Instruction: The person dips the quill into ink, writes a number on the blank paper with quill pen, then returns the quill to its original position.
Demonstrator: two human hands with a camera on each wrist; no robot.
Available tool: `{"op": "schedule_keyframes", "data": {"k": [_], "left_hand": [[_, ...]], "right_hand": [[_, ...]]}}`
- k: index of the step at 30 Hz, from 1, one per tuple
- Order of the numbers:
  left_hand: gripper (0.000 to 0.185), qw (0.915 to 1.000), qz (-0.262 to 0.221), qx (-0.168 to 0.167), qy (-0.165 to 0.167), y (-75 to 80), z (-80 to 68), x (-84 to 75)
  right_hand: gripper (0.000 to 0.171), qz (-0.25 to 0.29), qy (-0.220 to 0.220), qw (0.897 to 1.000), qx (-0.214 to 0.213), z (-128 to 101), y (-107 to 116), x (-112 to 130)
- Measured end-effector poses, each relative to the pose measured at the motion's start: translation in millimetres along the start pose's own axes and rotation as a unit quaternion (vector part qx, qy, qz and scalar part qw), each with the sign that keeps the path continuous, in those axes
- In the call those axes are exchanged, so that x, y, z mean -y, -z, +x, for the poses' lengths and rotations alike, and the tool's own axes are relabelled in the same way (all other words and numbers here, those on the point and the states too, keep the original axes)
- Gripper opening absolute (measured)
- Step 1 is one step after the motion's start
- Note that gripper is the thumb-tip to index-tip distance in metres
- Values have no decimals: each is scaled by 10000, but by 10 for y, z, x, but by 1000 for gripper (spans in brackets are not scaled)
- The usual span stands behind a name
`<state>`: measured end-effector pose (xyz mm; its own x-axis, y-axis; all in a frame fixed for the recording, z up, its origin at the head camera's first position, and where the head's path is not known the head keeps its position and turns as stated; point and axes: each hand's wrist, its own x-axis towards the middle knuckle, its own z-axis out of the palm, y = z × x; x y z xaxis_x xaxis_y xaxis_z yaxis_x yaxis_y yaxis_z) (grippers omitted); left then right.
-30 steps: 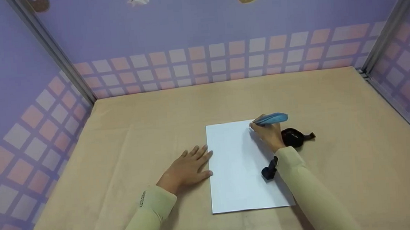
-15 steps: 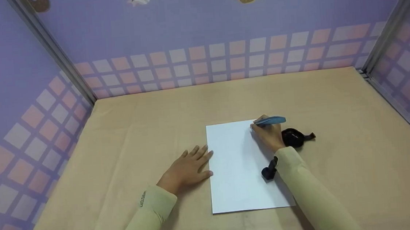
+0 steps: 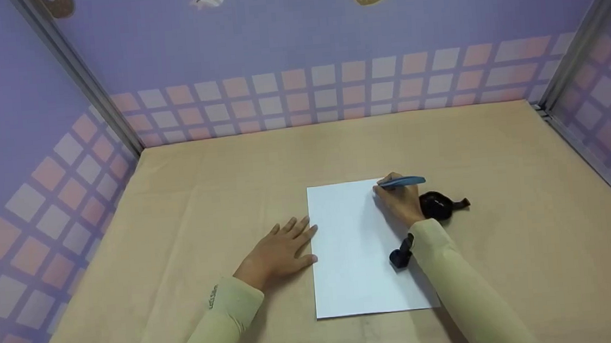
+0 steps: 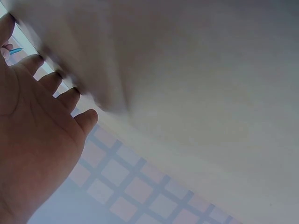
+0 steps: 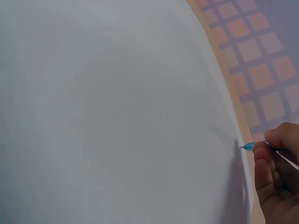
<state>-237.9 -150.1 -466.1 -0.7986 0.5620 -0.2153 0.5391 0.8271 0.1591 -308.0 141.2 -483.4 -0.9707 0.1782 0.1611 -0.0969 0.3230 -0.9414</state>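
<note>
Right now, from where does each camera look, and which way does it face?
Head: worn on the head, faces forward and down at the paper, table and wall; left hand, right hand and sleeves show.
Left wrist: on that wrist, looks over the table to the wall; left hand large, right hand small.
Right wrist: on that wrist, looks across the paper to the wall; part of the right hand shows, holding the pen.
Shared: both wrist views show the pen and wall.

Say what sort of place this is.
Likely a small booth set up for tabletop work: patterned purple walls, metal posts at the corners, and a beige-covered table between them.
</note>
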Motion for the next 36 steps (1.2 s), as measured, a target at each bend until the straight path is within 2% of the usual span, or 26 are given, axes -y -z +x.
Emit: {"op": "schedule_keyframes", "data": {"k": [7, 16, 22, 26, 36], "left_hand": [[71, 9999, 148, -33, 0, -10, 0, 5], [71, 9999, 134, -4, 32, -12, 4, 1], [71, 9999, 106, -8, 22, -7, 10, 0], [71, 10000, 82, 22, 43, -9, 12, 3], [70, 10000, -51, -26, 12, 3, -4, -1]], "right_hand": [[5, 275, -9, 9996, 12, 9, -9, -2], [9, 92, -44, 9999, 88, 7, 5, -19], [8, -270, -79, 9996, 45, 13, 7, -11], [8, -423, -191, 9989, 57, 18, 4, -3], [12, -256, -610, 9977, 133, 39, 24, -11]]}}
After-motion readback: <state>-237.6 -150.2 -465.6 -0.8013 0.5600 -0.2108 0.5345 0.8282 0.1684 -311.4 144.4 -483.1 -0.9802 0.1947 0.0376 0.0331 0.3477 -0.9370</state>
